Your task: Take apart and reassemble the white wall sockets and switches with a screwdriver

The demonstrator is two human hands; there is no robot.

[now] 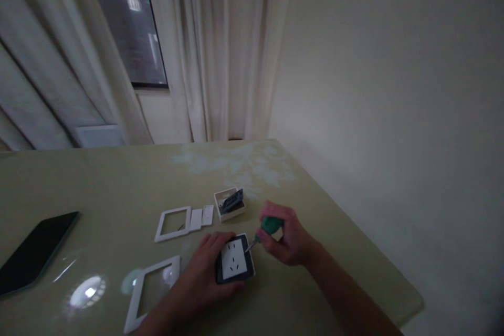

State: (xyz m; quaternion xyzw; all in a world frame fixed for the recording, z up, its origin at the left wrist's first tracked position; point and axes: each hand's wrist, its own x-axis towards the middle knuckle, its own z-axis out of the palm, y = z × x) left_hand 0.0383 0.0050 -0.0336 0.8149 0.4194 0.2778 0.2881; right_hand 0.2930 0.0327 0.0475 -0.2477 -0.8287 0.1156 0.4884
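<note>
My left hand (202,278) grips a wall socket module (233,261), a white socket face in a dark frame, and holds it down on the table. My right hand (286,237) is closed round a green-handled screwdriver (266,228). Its metal tip points down-left and touches the socket's upper right edge.
On the yellow-green table (98,178) lie a white square frame (172,223), two small white rocker plates (200,217), a small white box with dark parts (230,202) and a larger white frame (151,289). A dark phone (33,252) lies left. The table's edge runs close on the right.
</note>
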